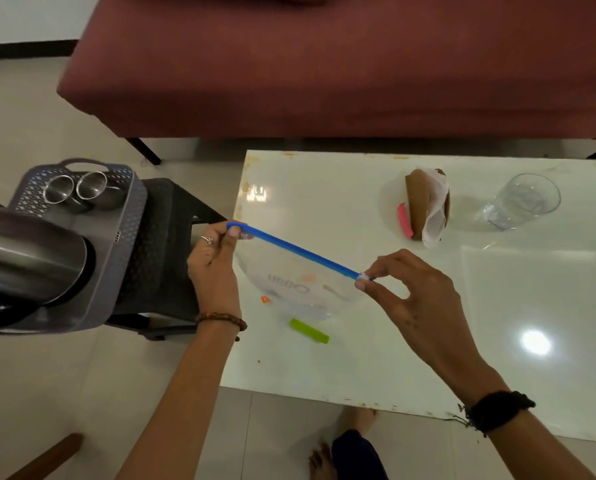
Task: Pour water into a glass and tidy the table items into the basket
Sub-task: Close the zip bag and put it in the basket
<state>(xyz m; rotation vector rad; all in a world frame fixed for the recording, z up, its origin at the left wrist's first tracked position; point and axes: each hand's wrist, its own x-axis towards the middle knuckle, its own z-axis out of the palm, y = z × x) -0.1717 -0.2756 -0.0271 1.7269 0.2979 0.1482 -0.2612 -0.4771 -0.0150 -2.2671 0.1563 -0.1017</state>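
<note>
Zip bag (300,289) held above table (411,358) near its left edge, left hand (213,265) at one end of the seal, right hand (411,299) at the other. Clip (308,330) on table below bag. Paper packet (426,206) behind, glass (521,200) right of it. Basket (82,258) on stool (165,244), left of table (two steel cups (78,190) inside, at the far end).

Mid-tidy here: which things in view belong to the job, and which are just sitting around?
Job:
zip bag, pinched by left hand and right hand
glass
basket
green clip
paper packet

Lying about:
sofa
black stool
</note>
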